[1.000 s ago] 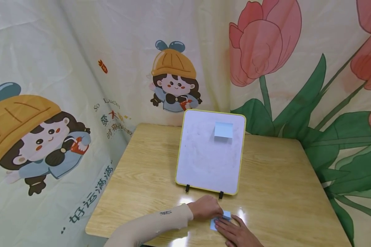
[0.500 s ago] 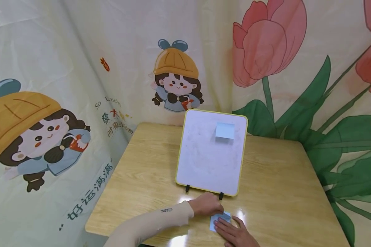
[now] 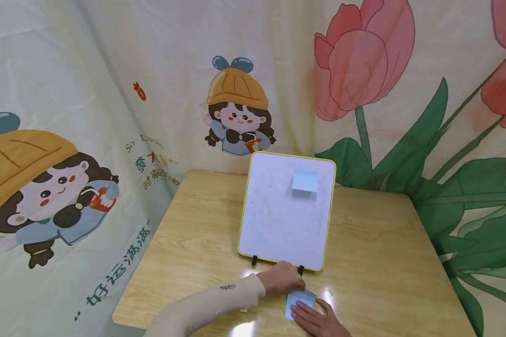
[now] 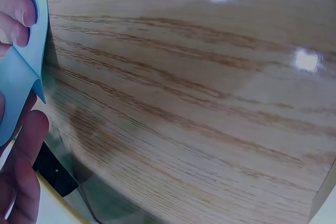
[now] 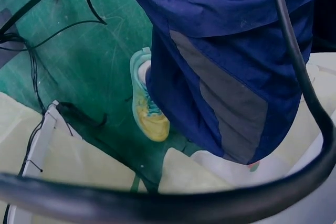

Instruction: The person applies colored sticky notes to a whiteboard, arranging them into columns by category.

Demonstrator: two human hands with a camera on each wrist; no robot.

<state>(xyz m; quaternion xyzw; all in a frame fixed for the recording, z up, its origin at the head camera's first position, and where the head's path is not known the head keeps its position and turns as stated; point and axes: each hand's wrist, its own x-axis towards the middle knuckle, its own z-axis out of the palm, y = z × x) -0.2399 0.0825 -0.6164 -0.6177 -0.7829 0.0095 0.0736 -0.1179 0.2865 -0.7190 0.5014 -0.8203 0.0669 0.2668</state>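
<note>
In the head view, a light blue sticky note [image 3: 294,298] lies on the wooden table in front of the whiteboard. My left hand [image 3: 283,278], fingers curled, pinches its upper edge. My right hand [image 3: 320,320] rests on its lower right part with straight fingers. The left wrist view shows the blue sticky note paper [image 4: 38,35] with one layer folded over and a bent corner. Fingertips of the right hand [image 4: 16,11] press on it, and fingers of the left hand [image 4: 29,145] are below. The right hand is out of sight in the right wrist view.
A yellow-rimmed whiteboard [image 3: 278,224] stands tilted on black feet [image 3: 301,270] just behind the hands. Another blue sticky note [image 3: 305,181] hangs at its upper right. Printed curtains [image 3: 173,56] surround the table [image 3: 379,262]. A black cable [image 5: 157,203] crosses the right wrist view.
The raised flap of the blue sticky note beside the left hand has come down, and more of the paper shows between the hands. The right hand has slid slightly toward the front.
</note>
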